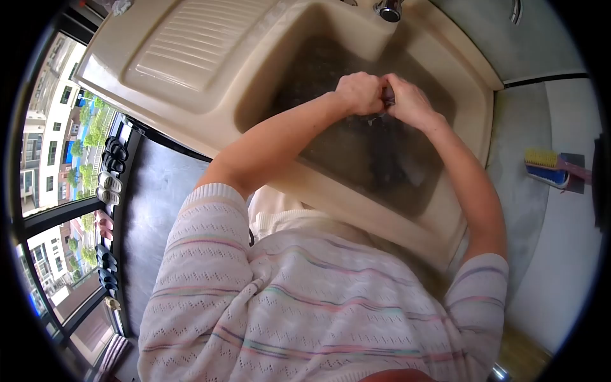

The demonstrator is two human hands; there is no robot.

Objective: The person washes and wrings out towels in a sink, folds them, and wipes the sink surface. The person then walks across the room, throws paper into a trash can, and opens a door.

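The left hand (361,93) and right hand (409,102) meet over the sink (254,83), each grip clenched on a dark item (388,95) between them. Murky water (344,149) fills the sink's bottom; the faucet (388,10) is at its far side.

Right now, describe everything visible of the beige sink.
The beige, smooth sink has a ribbed washboard panel left of a basin holding murky water and a blurred dark shape. A chrome spout stands at its far end. The left hand and right hand grip a small dark item above the water, clear of its walls.
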